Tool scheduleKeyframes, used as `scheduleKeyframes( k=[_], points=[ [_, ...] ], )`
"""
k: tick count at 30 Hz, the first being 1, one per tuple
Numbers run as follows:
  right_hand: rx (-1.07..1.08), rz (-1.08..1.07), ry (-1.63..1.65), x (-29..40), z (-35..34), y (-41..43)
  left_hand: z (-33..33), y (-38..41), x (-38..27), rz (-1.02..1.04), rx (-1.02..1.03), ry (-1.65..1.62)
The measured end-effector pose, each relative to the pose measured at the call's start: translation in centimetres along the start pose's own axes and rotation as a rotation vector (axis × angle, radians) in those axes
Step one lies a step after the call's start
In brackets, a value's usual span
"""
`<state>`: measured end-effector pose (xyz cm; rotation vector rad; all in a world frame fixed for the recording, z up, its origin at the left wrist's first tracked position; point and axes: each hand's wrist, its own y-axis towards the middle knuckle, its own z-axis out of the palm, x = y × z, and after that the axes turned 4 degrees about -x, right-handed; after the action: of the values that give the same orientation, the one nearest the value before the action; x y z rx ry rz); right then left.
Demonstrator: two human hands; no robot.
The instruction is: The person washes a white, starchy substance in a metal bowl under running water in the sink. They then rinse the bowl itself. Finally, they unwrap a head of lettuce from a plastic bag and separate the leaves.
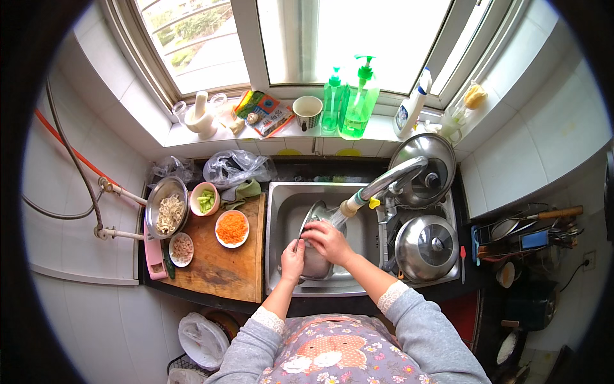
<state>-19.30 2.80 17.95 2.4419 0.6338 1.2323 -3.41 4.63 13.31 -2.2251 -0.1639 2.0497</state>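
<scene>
A stainless steel bowl [317, 266] is tilted on its side inside the sink basin [283, 211]. My left hand [291, 261] grips its near-left rim, thumb on top. Across the bowl's upper part lies my right hand [330, 244], its fingers bent and apart at the metal; nothing shows in them, though the palm side is hidden. Water runs from the faucet nozzle [349, 207] into the bowl just beyond my right fingers. The bowl's inside is mostly out of sight.
Left of the sink, a wooden cutting board [240, 273] bears bowls of shredded carrot [232, 228], green pieces [206, 201] and diced pink food [182, 249]. A steel bowl of pale strips [170, 213] stands beside them. Lidded pots [426, 249] flank the sink's right. Soap bottles [357, 110] line the sill.
</scene>
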Motion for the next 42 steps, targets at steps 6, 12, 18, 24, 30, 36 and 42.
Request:
scheduleKeyframes(
  k=[6,12,18,24,30,36,42],
  points=[
    [-0.313,0.403,0.128,-5.1,-1.2,1.5,-1.9,0.2,-1.1,-0.018,0.159,0.086],
    [-0.322,1.245,0.541,-12.8,-1.9,-2.6,-3.2,0.4,1.1,-0.03,0.188,-0.186],
    [-0.242,0.975,0.424,-12.5,-0.7,-2.1,-1.3,0.8,1.1,0.007,0.203,-0.147],
    [-0.065,0.249,-0.114,-1.8,0.0,0.7,1.8,1.6,1.2,-0.131,0.087,-0.236],
    [0.027,-0.048,-0.32,1.6,1.1,-4.8,2.7,2.9,-0.9,-0.404,-0.071,-0.685],
    [-0.085,0.191,-0.254,0.7,-1.0,-9.2,1.5,3.1,-1.5,-0.531,-0.123,-0.836],
    [-0.177,0.342,-0.196,2.7,0.7,-7.4,2.3,2.6,-2.7,-0.651,-0.192,-0.96]
  ],
)
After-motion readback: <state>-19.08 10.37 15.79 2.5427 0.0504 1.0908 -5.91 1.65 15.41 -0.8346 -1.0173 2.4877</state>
